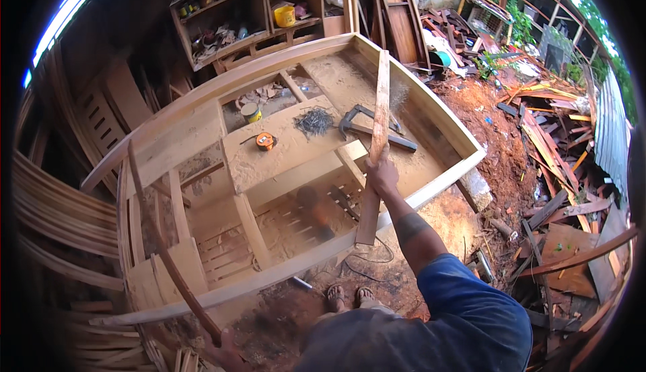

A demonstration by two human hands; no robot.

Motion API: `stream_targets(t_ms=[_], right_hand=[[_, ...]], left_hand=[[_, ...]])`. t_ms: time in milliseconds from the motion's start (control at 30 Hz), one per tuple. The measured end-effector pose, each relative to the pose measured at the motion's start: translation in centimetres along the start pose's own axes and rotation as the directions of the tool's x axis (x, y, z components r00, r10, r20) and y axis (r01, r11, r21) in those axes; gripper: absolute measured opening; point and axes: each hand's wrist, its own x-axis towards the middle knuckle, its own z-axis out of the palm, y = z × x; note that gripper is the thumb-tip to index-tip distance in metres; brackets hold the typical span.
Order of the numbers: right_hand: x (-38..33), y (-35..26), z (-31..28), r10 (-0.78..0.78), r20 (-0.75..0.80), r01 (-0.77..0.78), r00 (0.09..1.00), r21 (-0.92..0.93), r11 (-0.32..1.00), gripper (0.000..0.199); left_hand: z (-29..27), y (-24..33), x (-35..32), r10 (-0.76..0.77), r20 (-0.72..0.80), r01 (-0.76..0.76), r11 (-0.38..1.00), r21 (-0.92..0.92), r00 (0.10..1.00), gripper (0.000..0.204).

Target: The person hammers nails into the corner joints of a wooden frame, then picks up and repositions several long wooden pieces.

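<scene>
My right hand [381, 172] grips a long flat wooden plank [378, 129] near its middle; the plank stands almost upright over the large wooden frame [282, 69], its lower end near the frame's front edge. My left hand [225, 353], low at the bottom edge, holds a thin curved dark wooden strip [161, 244] that rises up to the left over the frame's end. Inside the frame lie an orange tape measure [266, 141], a pile of nails [313, 121] and a grey metal clamp [370, 126]. My sandalled feet [348, 296] stand on dirt below.
A shelf unit [229, 15] with a yellow tub [284, 16] stands behind the frame. Scrap boards [558, 136] litter the red dirt on the right. Stacked bent strips [54, 217] lie at the left. A small yellow can [251, 112] sits in a compartment.
</scene>
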Motion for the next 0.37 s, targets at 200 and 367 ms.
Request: stream_targets(t_ms=[200, 367], right_hand=[[5.1, 5.5, 8.1, -0.508, 0.299, 0.589, 0.808, -0.443, 0.676, 0.031], [15.3, 10.1, 8.6, -0.562, 0.252, 0.438, 0.788, -0.871, 0.222, 0.087]], left_hand=[[-7.7, -4.7, -4.9, -0.142, -0.346, 0.125, 0.99, -0.07, 0.927, 0.049], [-8.4, -6.4, -9.0, -0.232, -0.594, 0.367, 0.923, 0.115, 0.77, 0.068]])
